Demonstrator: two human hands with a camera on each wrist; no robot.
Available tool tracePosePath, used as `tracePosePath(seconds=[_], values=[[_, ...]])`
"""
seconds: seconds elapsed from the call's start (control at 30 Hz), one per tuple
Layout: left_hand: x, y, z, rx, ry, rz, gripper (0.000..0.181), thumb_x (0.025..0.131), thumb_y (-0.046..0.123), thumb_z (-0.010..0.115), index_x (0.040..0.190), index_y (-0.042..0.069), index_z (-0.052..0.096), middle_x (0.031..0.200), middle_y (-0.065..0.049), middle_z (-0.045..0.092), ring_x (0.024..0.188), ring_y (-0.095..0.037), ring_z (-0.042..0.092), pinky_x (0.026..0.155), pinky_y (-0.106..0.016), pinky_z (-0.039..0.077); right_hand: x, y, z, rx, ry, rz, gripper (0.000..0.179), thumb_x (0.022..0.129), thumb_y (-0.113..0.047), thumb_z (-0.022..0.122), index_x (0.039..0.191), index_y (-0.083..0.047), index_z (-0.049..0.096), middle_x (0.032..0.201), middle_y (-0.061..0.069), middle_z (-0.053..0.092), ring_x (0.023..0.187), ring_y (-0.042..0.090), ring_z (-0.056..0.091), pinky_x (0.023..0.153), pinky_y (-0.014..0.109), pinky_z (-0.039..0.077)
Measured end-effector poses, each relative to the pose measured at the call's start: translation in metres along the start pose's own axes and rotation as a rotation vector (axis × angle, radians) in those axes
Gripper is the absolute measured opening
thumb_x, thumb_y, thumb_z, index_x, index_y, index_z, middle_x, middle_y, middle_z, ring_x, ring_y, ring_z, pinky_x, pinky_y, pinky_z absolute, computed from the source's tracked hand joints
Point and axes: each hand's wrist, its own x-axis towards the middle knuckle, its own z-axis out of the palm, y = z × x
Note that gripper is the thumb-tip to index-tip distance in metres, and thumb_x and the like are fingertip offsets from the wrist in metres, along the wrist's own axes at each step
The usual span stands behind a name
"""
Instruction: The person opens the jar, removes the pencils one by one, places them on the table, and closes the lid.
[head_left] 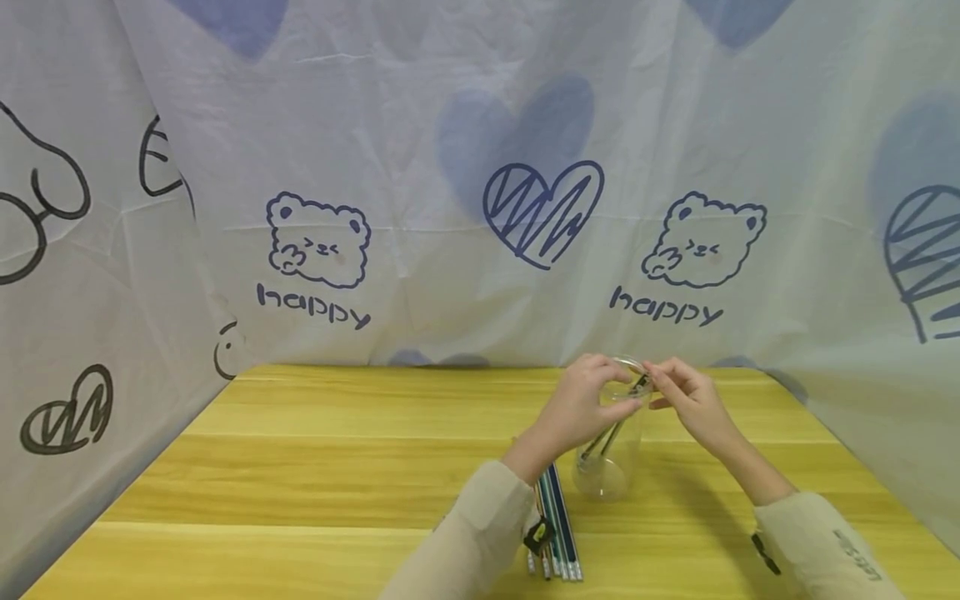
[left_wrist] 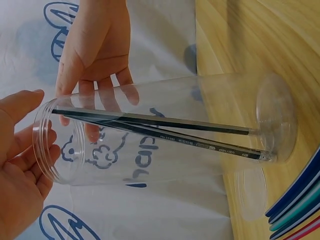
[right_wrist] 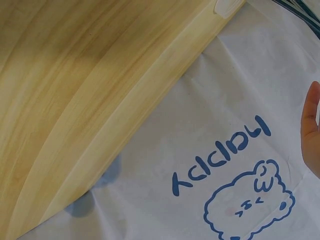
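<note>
A tall clear plastic jar (head_left: 633, 450) stands on the table, with two dark pencils (left_wrist: 200, 142) leaning inside, their eraser ends down. Around the jar's mouth curls my left hand (head_left: 573, 404), fingers on the far side and thumb nearer. My right hand (head_left: 690, 400) is at the opposite side of the rim, thumb and fingertips pinching the upper end of one pencil. Seen through the clear wall in the left wrist view, the other fingers of the right hand (left_wrist: 100, 55) spread behind the jar. Near my left forearm lie several pencils (head_left: 558, 517) in blue, green and red.
A clear round lid (left_wrist: 251, 195) lies on the wooden table (head_left: 300, 475) by the jar. Pale cloth (head_left: 420, 250) printed with hearts and bears hangs behind the table and along its sides.
</note>
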Motion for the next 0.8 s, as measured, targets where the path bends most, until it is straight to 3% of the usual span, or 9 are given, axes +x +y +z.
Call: tracePosePath(seconds=[0.2,0.33,0.5,0.67,0.8], values=[[0.004,0.006,0.001,0.092,-0.053,-0.056,0.021,0.080,0.025,0.067,0.096,0.011,0.067,0.096,0.004,0.062,0.090,-0.008,0.050,0.087,-0.021,0.034,0.000,-0.002,0.000,-0.007,-0.006,0.010,0.015,0.093,0.003,0.041,0.085,0.004,0.054,0.094,-0.010,0.061,0.087,0.002,0.057,0.060,0.029,0.053],[0.006,0.008,0.002,0.178,-0.079,-0.073,0.024,0.081,0.029,0.066,0.099,0.013,0.067,0.098,0.005,0.061,0.090,-0.007,0.050,0.081,-0.020,0.034,0.000,-0.003,0.000,-0.008,0.000,0.007,0.014,0.093,0.003,0.041,0.086,0.005,0.053,0.094,-0.010,0.061,0.083,0.002,0.058,0.060,0.029,0.053],[0.006,0.011,0.004,0.313,-0.097,-0.051,0.027,0.082,0.033,0.063,0.101,0.014,0.067,0.101,0.006,0.061,0.089,-0.007,0.049,0.070,-0.016,0.030,0.001,-0.004,0.001,-0.012,0.006,0.010,0.014,0.093,0.001,0.041,0.086,0.009,0.051,0.092,-0.013,0.060,0.079,0.002,0.058,0.059,0.029,0.053],[0.005,0.011,0.009,0.420,-0.100,-0.016,0.022,0.087,0.032,0.056,0.100,0.018,0.067,0.102,0.008,0.062,0.093,-0.007,0.050,0.078,-0.019,0.033,0.000,-0.004,0.002,-0.007,0.015,0.006,0.014,0.093,0.001,0.041,0.085,0.009,0.051,0.091,-0.012,0.061,0.079,0.002,0.058,0.059,0.029,0.053],[0.004,0.011,0.012,0.418,-0.066,-0.009,0.018,0.089,0.029,0.052,0.093,0.021,0.068,0.091,0.012,0.065,0.089,-0.006,0.052,0.082,-0.021,0.034,0.000,-0.004,0.002,-0.002,0.017,0.000,0.014,0.093,0.002,0.041,0.086,0.010,0.050,0.091,-0.012,0.061,0.078,0.003,0.058,0.059,0.028,0.053]])
